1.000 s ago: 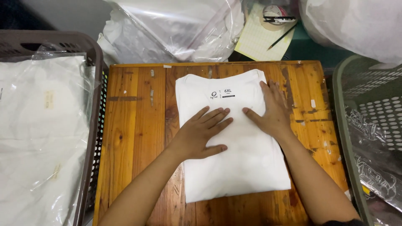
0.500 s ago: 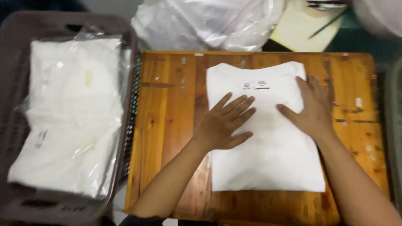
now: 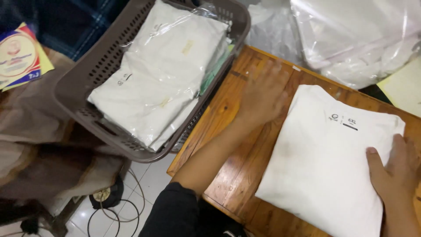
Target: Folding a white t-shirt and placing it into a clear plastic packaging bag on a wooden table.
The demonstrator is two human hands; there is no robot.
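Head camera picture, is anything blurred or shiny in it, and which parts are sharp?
Head view: the left hand is smeared by motion blur over the wooden table; the right hand and the folded white shirt look sharp; glare streaks the plastic bags in the basket; light is soft, shadows faint.

**What the view leaves unclear**

The left hand [image 3: 263, 94] is smeared by motion blur over the wooden table [image 3: 223, 109], so its fingers cannot be told apart. The right hand [image 3: 394, 169] is cut by the right edge. The folded white shirt [image 3: 324, 162] runs off the bottom edge. The basket [image 3: 87, 74] hides the lower bagged shirts [image 3: 162, 66].
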